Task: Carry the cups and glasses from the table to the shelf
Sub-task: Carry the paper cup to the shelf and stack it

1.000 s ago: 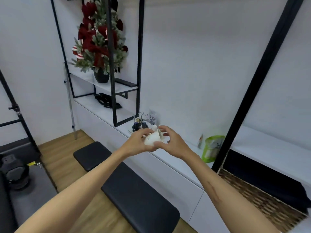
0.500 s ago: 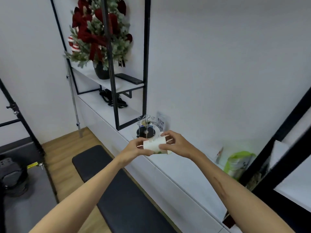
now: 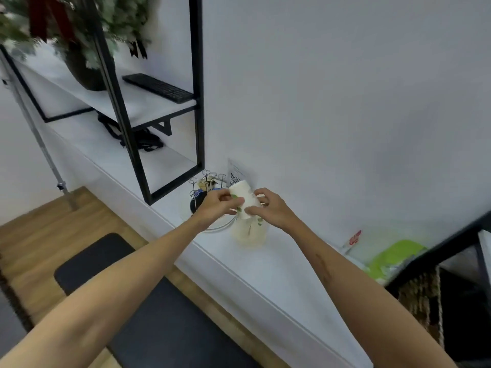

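Overhead and to the left, a black-framed shelf unit (image 3: 198, 75) stands against the white wall, its upper board carrying a dark keyboard (image 3: 159, 87) and the dark pot of a green plant with red ribbons (image 3: 85, 73). Below it runs a long white counter (image 3: 279, 274), which stretches from far left to the lower right. A black padded bench (image 3: 148, 309) sits on the wooden floor in front of the counter. Toward the right end of the counter lies a lime-green packet (image 3: 393, 254), with a woven basket (image 3: 422, 296) in the compartment beneath it. On the counter under the shelf frame rests a wire cup rack (image 3: 204, 187) over a dark round base, and a small card with a QR code (image 3: 235, 179) leans on the wall just behind it.

Both bare arms reach forward over the counter. The left hand (image 3: 215, 207) and the right hand (image 3: 273, 208) together pinch a white paper cup (image 3: 244, 199) with green leaf print, fingers curled around its sides; the cup is tilted, its closed base pointing up and away. Just under it, blurred, a second pale cup (image 3: 249, 232) with the same leaf print appears to sit on the counter; whether the two cups touch is unclear.
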